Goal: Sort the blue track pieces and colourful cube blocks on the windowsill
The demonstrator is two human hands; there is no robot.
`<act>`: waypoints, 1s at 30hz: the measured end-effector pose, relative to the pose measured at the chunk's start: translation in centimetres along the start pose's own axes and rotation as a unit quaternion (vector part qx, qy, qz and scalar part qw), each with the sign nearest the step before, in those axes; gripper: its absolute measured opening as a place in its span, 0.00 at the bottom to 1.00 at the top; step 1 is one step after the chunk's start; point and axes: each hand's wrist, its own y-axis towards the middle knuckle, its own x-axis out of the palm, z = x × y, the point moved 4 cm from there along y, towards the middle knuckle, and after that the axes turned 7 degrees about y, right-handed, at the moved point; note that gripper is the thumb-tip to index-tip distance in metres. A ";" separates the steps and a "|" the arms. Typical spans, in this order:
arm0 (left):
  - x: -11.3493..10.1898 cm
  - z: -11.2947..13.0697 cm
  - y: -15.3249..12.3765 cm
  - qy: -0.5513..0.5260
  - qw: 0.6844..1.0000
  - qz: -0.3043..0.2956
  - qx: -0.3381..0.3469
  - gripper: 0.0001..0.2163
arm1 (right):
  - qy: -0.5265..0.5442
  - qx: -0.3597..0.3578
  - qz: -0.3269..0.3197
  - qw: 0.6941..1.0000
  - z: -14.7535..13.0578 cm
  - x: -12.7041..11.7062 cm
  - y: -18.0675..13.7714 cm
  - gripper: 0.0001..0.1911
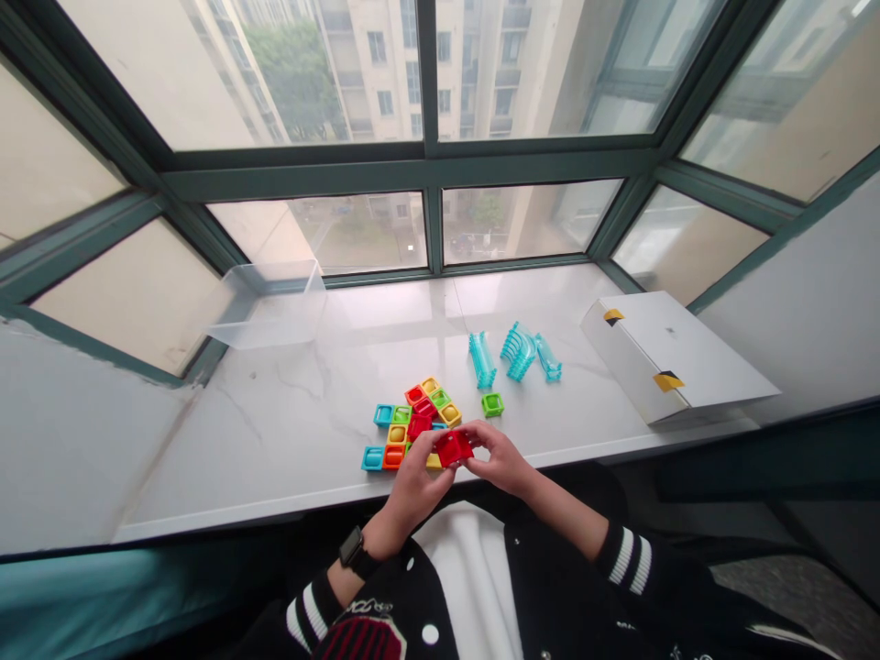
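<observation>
Both my hands meet over the front edge of a white marble windowsill (pixel 289 431). My left hand (pixel 414 484) and my right hand (pixel 500 458) are each closed on a red plastic cube block (pixel 454 448) held between them. Just behind it lies a cluster of coloured cube blocks (pixel 412 422) in red, orange, yellow, green and blue, joined together flat on the sill. One loose green cube (pixel 492 404) sits to the right of the cluster.
Three light-blue ribbed track pieces (pixel 517 352) lie behind the green cube. A white cardboard box (pixel 670 356) rests at the right of the sill. A clear plastic container (pixel 269 304) stands at the back left, by the window.
</observation>
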 end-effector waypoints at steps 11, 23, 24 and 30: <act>0.7 -0.8 -0.3 0.002 0.999 0.022 0.027 0.24 | 0.165 0.114 -0.010 0.980 2.2 0.4 -0.6 0.41; 0.0 -0.2 -0.7 -0.012 0.999 -0.002 0.045 0.25 | 0.133 0.092 0.135 0.978 3.3 -5.4 -0.6 0.40; -0.2 -0.4 -0.7 -0.014 0.999 0.007 0.041 0.24 | 0.109 0.090 0.162 0.977 3.7 -7.0 -0.7 0.41; -1.2 -1.1 -0.8 -0.026 0.998 0.064 0.015 0.19 | -0.100 0.146 0.306 0.935 8.5 -15.9 -3.1 0.43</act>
